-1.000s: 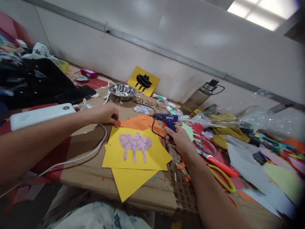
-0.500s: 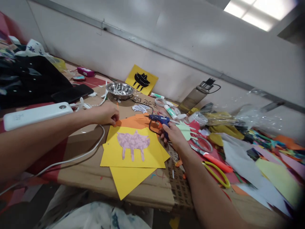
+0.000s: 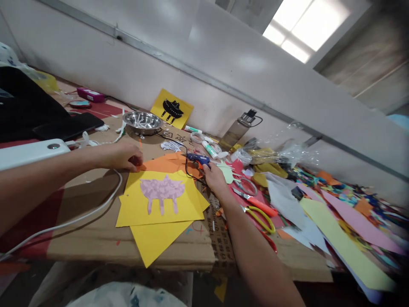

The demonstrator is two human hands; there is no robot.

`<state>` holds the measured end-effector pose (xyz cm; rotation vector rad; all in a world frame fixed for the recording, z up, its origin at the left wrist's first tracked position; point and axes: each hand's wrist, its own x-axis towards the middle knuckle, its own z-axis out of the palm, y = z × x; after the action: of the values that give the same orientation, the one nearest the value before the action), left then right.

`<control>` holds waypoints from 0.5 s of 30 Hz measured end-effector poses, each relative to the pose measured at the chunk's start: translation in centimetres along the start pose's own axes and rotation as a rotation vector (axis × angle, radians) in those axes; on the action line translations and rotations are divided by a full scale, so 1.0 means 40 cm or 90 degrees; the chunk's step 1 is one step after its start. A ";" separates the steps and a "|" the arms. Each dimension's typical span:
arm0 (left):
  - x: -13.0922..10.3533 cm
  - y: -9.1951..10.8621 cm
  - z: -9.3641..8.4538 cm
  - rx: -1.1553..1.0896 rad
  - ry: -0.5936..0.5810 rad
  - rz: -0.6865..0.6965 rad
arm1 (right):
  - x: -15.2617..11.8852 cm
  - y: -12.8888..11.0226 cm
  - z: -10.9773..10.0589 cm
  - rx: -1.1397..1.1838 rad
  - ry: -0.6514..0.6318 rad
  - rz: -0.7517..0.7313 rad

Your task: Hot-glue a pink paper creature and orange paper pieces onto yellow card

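My right hand (image 3: 214,175) grips a blue glue gun (image 3: 198,159) with an orange trigger, its nozzle pointing left over the orange paper (image 3: 159,163). At the left end of that paper, my left hand (image 3: 126,157) is closed, fingertips curled down by the corner; what they pinch, if anything, is hidden. In front of both hands lies a yellow sheet (image 3: 188,209) bearing a mottled pink paper cutout (image 3: 162,190) with a wide body and three legs. Another yellow sheet (image 3: 150,243) sticks out beneath it at an angle.
A metal bowl (image 3: 142,122) and a yellow card (image 3: 188,111) with a black cutout stand behind. To the right are a bottle (image 3: 234,130), a glue stick (image 3: 209,149), a red-handled cutter (image 3: 262,205), scissors (image 3: 260,219) and paper scraps. A white cable (image 3: 96,217) crosses at left.
The camera view has turned to the right, so everything sits farther left in the picture. Both hands keep nearly the same places over the papers.
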<state>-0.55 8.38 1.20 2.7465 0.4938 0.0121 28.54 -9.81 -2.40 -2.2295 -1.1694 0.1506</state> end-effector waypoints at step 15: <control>0.007 -0.033 0.022 0.071 -0.032 0.065 | 0.021 -0.001 -0.051 -0.082 0.063 0.073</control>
<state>-0.66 9.34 -0.11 2.8707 0.3491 -0.0614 29.78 -10.09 -0.57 -2.3897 -1.0242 0.0111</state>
